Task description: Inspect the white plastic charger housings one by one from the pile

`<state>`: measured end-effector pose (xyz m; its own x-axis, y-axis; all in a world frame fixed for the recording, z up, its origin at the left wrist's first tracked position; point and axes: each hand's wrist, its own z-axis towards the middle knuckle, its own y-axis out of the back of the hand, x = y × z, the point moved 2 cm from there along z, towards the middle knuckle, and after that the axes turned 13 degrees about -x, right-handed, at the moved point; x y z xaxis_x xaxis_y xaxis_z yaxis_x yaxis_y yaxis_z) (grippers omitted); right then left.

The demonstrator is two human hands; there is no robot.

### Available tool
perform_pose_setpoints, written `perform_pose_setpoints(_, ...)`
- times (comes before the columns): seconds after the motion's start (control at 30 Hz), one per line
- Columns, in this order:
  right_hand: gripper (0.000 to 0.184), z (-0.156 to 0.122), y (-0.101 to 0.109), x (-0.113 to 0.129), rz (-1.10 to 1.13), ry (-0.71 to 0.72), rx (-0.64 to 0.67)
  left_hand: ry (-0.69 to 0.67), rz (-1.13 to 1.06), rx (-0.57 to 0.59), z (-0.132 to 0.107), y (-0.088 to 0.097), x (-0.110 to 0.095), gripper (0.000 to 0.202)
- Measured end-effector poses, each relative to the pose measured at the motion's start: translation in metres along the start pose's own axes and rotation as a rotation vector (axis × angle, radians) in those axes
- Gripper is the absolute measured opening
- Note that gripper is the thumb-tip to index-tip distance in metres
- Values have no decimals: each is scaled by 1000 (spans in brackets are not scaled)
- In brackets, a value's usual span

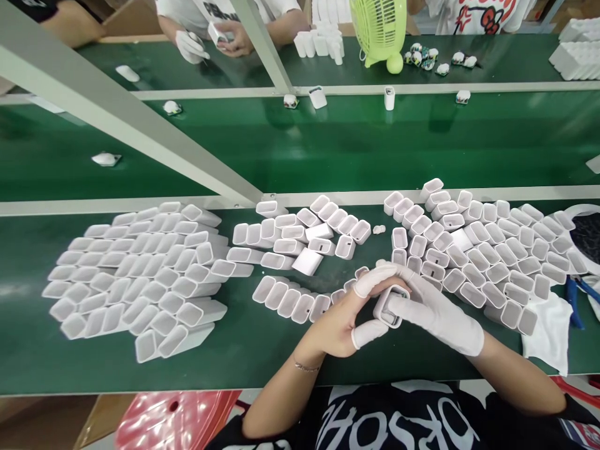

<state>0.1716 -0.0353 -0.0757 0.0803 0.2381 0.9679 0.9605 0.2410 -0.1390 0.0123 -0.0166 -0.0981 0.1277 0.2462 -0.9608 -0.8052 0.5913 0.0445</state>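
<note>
Between my two hands, close in front of me, is a small white plastic casing (pixel 392 307), its open end tilted towards me. My left hand (pixel 349 315), with white covers on some fingertips, wraps it from the left. My right hand (pixel 438 309) wears a white glove and grips it from the right, the thumb at the open end. Something sits inside that opening, too small to make out. Beyond my hands, similar casings (pixel 293 303) stand in a curved row at the left, and a large group of casings (pixel 497 253) stands at the right.
More casings (pixel 140 275) are packed at the left. A white cloth (pixel 548 331), blue-handled pliers (pixel 572 303) and a round container with dark pieces (pixel 588 234) lie right. A green conveyor belt (pixel 328 147) runs beyond a metal rail. A slanting post (pixel 140 119) crosses the left. Co-workers sit opposite, near a green fan (pixel 379 28).
</note>
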Motion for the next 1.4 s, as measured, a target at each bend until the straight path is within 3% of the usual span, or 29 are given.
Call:
perform_pose_setpoints(0.1, 56, 1, 0, -8, 174, -77, 52, 22, 110, 31, 2, 0, -1, 47)
perform_pose_setpoints(0.2, 69, -1, 2, -20, 204, -96, 23, -41, 161, 49, 2, 0, 0, 49)
perform_pose_setpoints(0.37, 70, -3, 5, -33, 119, -62, -93, -160, 267, 46, 0, 0, 8, 59)
perform_pose_setpoints(0.47, 72, -5, 8, -29, -16, -70, -80, -123, 241, 14, -4, 1, 9, 55)
perform_pose_setpoints(0.57, 78, -10, 13, -15, -61, 9, -74, -6, 1, -138, -7, 5, 5, 49)
perform_pose_setpoints(0.7, 75, -22, 22, -1, -71, 223, -225, 194, -394, -525, -1, 16, -4, 46)
perform_pose_setpoints(0.8, 67, -32, 26, -4, -137, 333, -350, 420, -633, -767, 13, 27, -11, 38)
perform_pose_setpoints(0.93, 62, -38, 25, -19, -458, 455, -441, 653, -826, -929, 31, 38, -17, 26)
perform_pose_setpoints(1.03, 54, -37, 21, -25, -699, 476, -394, 697, -805, -931, 37, 41, -17, 31)
perform_pose_setpoints(1.2, 51, -36, 19, -21, -840, 616, -386, 628, -633, -839, 42, 48, -9, 28)
perform_pose_setpoints(1.3, 50, -34, 19, -18, -859, 690, -414, 483, -454, -780, 60, 67, -1, 31)
perform_pose_setpoints(1.4, 49, -31, 16, -18, -894, 771, -435, 242, -66, -711, 100, 98, 13, 46)
